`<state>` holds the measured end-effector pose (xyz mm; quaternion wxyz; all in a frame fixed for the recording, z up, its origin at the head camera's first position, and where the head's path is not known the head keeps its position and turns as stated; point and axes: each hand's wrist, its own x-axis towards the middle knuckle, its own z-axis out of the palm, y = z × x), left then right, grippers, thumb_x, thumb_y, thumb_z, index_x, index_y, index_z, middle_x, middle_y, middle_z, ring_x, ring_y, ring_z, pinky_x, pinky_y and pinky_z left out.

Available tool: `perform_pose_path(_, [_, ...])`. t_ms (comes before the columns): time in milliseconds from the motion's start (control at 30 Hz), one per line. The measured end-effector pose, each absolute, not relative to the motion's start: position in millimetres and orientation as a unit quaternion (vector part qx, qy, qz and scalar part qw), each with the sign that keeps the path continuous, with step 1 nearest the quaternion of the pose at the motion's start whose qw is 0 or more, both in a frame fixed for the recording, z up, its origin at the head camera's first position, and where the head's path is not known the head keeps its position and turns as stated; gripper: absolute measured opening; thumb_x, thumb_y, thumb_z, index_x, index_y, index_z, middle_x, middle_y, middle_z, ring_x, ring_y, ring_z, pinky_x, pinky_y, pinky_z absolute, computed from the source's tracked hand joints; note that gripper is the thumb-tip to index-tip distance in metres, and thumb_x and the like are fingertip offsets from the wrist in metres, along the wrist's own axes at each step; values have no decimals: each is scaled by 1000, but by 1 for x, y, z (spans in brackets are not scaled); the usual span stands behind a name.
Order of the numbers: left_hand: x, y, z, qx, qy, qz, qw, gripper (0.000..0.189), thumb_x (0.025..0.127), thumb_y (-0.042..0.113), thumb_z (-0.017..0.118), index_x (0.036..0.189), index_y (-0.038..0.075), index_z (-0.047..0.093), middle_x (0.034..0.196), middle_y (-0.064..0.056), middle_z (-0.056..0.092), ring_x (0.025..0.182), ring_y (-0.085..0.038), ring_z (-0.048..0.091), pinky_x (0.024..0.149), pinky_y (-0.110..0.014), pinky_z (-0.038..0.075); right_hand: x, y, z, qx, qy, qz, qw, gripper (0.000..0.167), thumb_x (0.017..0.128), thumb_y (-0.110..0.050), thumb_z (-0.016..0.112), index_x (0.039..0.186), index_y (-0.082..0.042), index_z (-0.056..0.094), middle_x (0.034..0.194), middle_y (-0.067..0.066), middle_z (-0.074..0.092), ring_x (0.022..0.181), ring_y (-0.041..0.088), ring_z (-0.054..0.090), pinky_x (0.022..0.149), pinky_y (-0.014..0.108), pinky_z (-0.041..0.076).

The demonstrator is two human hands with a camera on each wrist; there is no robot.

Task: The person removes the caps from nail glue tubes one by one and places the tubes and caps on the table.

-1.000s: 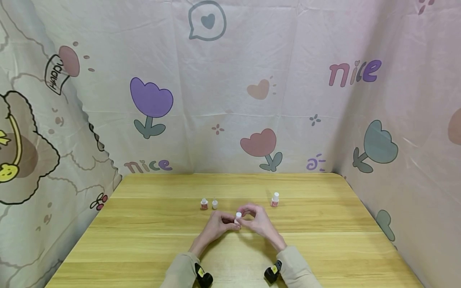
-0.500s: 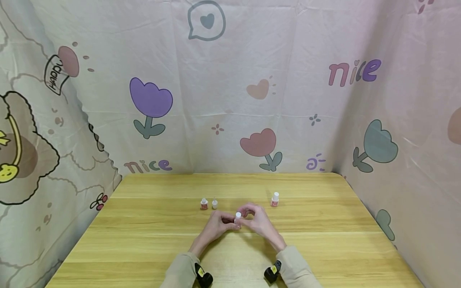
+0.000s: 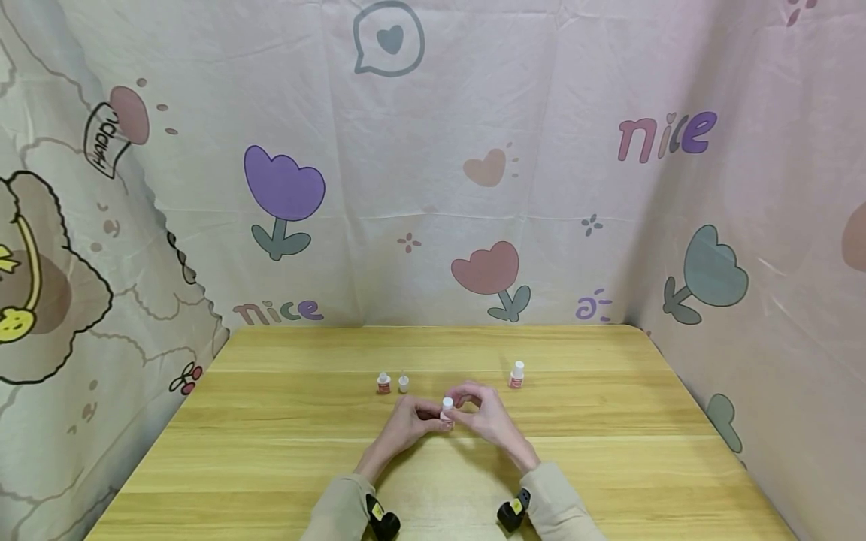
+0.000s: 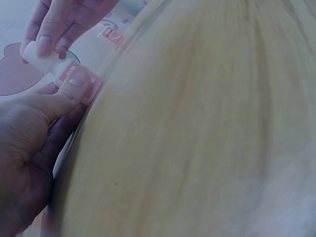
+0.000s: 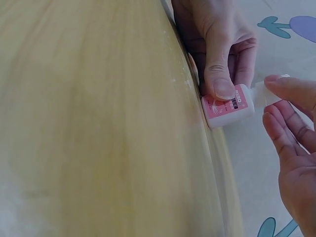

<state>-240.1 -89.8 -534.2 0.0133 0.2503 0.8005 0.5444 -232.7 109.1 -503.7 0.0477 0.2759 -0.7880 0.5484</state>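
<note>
A small white glue bottle (image 5: 229,116) with a pink label stands upright at the middle of the table, between both hands. My left hand (image 3: 408,422) grips its body, the thumb lying across the label. From the right, my right hand (image 3: 489,415) pinches the white cap (image 4: 37,54) between thumb and fingers. A short stretch of white neck shows between cap and body in the right wrist view. Farther back on the left stands an uncapped glue bottle (image 3: 383,385), with a loose white cap (image 3: 403,385) beside it, its thin stem pointing up.
Another capped glue bottle (image 3: 517,375) stands behind and to the right of my hands. The wooden table (image 3: 284,451) meets a printed cloth backdrop (image 3: 406,150) at its back edge, and more cloth hangs at both sides.
</note>
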Motion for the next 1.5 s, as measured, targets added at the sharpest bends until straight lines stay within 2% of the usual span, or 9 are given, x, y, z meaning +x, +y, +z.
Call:
perform_pose_path(167, [-240, -89, -534, 250, 799, 546, 15, 15, 82, 17, 83, 96, 11, 81, 89, -8, 80, 75, 0, 69, 69, -17, 55, -226, 106, -494, 277, -787, 549, 52, 23, 82, 11, 73, 105, 10, 68, 100, 26, 71, 88, 39, 65, 89, 49, 57])
perform_pose_path(300, [-240, -89, -533, 251, 800, 545, 15, 17, 82, 16, 83, 98, 10, 81, 89, -8, 80, 76, -1, 70, 70, -18, 56, -223, 106, -489, 279, -781, 556, 55, 24, 83, 12, 72, 107, 14, 66, 100, 30, 70, 89, 45, 64, 89, 51, 57])
perform_pose_path(400, [-240, -90, -533, 252, 801, 543, 15, 17, 82, 17, 82, 98, 10, 81, 90, -7, 80, 78, -2, 71, 71, -18, 56, -225, 106, -492, 275, -781, 557, 64, 25, 83, 11, 73, 107, 12, 67, 99, 28, 70, 88, 42, 65, 89, 49, 57])
perform_pose_path(633, [-240, -90, -533, 254, 800, 544, 16, 18, 84, 16, 81, 100, 9, 81, 91, -8, 80, 79, -4, 72, 72, -19, 57, -231, 109, -501, 276, -772, 567, 81, 28, 82, 4, 78, 109, 7, 70, 97, 20, 73, 86, 23, 68, 87, 36, 59])
perform_pose_path(867, [-240, -90, -533, 250, 802, 542, 17, 17, 83, 16, 82, 99, 9, 81, 91, -8, 80, 77, 0, 70, 71, -18, 56, -231, 110, -500, 273, -765, 577, 83, 29, 82, 2, 79, 109, 5, 70, 97, 21, 72, 85, 15, 67, 89, 32, 57])
perform_pose_path(1067, [-241, -90, -534, 254, 795, 551, 9, 17, 82, 16, 83, 97, 7, 81, 89, -11, 80, 77, -3, 69, 69, -18, 56, -231, 110, -498, 266, -757, 591, 80, 30, 82, 2, 78, 110, 6, 70, 98, 23, 72, 86, 6, 65, 90, 25, 55])
perform_pose_path(1400, [-234, -87, -526, 246, 798, 550, 3, 16, 81, 4, 81, 96, -2, 79, 89, -19, 78, 78, -18, 72, 68, -18, 55, -232, 111, -499, 281, -740, 604, 89, 29, 83, 3, 77, 110, 10, 68, 97, 27, 71, 84, 2, 65, 87, 21, 54])
perform_pose_path(1500, [-232, -87, -521, 247, 797, 552, 11, 15, 83, 4, 80, 96, -2, 79, 90, -19, 78, 79, -18, 72, 68, -18, 55, -232, 112, -500, 282, -740, 605, 90, 29, 83, 4, 77, 110, 10, 68, 97, 28, 71, 84, 3, 66, 87, 21, 54])
